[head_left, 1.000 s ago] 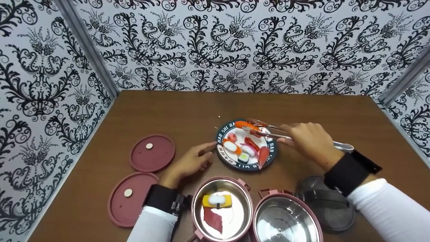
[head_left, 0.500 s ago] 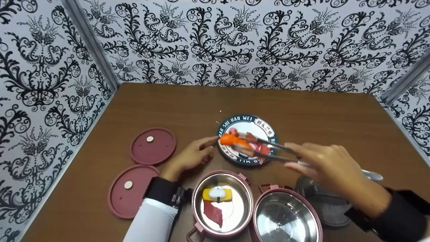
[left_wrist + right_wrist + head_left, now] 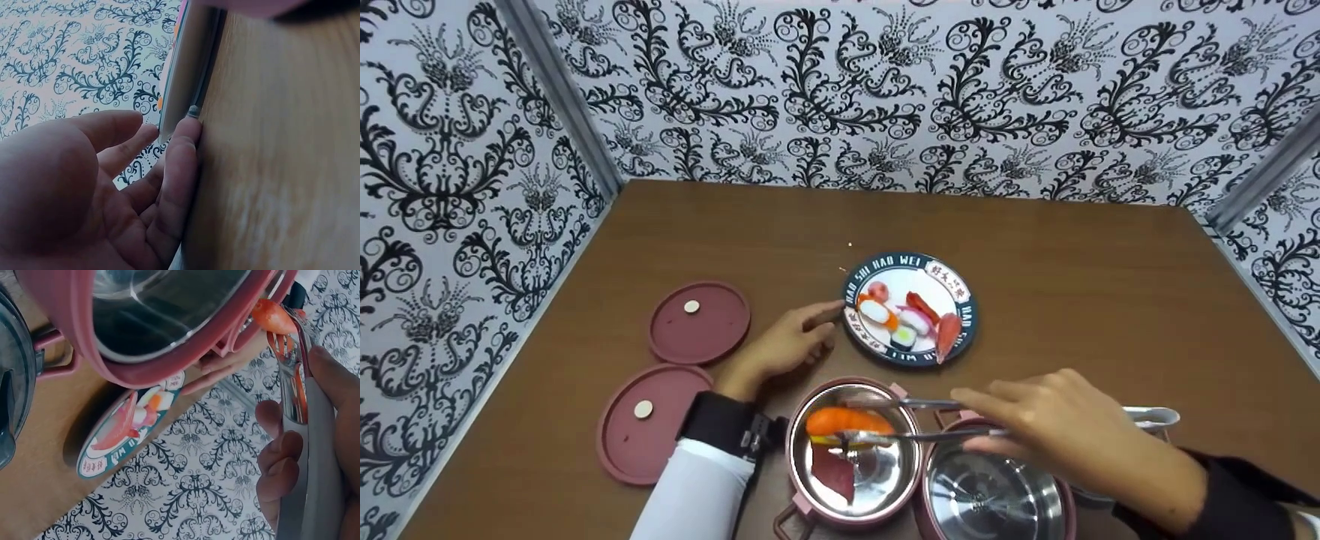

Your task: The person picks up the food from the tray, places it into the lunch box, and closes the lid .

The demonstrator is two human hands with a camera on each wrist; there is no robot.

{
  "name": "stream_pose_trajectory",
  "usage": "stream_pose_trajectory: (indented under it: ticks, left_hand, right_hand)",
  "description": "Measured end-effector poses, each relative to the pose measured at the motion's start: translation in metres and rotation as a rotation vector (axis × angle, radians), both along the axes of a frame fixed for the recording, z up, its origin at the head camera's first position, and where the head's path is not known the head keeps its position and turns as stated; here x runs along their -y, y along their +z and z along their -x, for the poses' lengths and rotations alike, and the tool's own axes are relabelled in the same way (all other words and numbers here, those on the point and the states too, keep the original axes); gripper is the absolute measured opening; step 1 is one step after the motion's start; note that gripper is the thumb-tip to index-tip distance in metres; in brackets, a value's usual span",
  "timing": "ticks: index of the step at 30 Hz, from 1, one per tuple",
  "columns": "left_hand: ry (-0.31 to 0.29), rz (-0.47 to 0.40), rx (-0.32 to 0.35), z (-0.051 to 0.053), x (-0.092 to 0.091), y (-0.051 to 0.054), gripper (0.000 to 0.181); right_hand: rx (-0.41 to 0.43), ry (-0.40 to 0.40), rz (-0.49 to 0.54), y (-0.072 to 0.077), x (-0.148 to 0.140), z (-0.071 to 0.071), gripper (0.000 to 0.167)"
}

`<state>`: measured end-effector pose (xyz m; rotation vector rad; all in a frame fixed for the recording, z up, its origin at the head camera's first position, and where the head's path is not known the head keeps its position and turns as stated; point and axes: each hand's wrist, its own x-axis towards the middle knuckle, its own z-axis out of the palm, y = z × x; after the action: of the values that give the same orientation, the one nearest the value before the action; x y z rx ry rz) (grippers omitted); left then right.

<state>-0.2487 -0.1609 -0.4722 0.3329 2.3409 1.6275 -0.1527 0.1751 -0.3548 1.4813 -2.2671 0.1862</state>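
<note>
My right hand holds metal tongs above the left pink pot. Between the tong tips is an orange toy sushi piece, over or inside that pot; whether it touches the bottom cannot be told. Beneath it, a yellow toy sushi piece is mostly hidden, beside a dark red slice. My left hand touches the left rim of a round plate with its index fingertip. Several toy sushi pieces lie on the plate. In the right wrist view, my fingers curl round the tongs' handle.
A second pink pot stands right of the first, nothing visible inside it. Two pink lids lie at the left on the wooden table. A dark see-through lid shows in the right wrist view. Patterned walls stand behind and at the sides.
My right hand has carried the orange sushi piece in the tongs from the plate down toward me, over the left pot. My left hand stays at the plate's rim.
</note>
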Motion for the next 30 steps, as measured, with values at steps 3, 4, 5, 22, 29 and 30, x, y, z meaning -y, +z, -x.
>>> stream_pose_trajectory:
  ticks: [3,4,5,22,29,30]
  left_hand:
    - [0.009,0.009,0.011,0.000,-0.001,-0.001,0.046]
    - [0.012,0.010,0.011,0.000,0.000,-0.001,0.047]
    - [0.015,0.009,0.010,0.000,0.000,-0.001,0.047]
    - [-0.013,0.006,-0.017,0.000,0.000,0.003,0.047]
    - [-0.007,0.002,-0.018,0.000,0.002,0.003,0.047]
    - [-0.007,0.005,-0.014,0.000,0.002,0.003,0.047]
  right_hand:
    - [-0.002,-0.017,-0.073,0.001,0.002,-0.001,0.037]
    - [-0.007,-0.021,-0.095,0.002,0.003,-0.001,0.036]
    - [-0.012,-0.024,-0.115,0.002,0.004,-0.001,0.036]
    - [-0.015,-0.036,-0.204,0.006,0.009,-0.002,0.038]
    - [0.023,-0.046,-0.154,0.009,0.003,-0.004,0.035]
    - [0.029,-0.041,-0.139,0.010,0.003,-0.004,0.034]
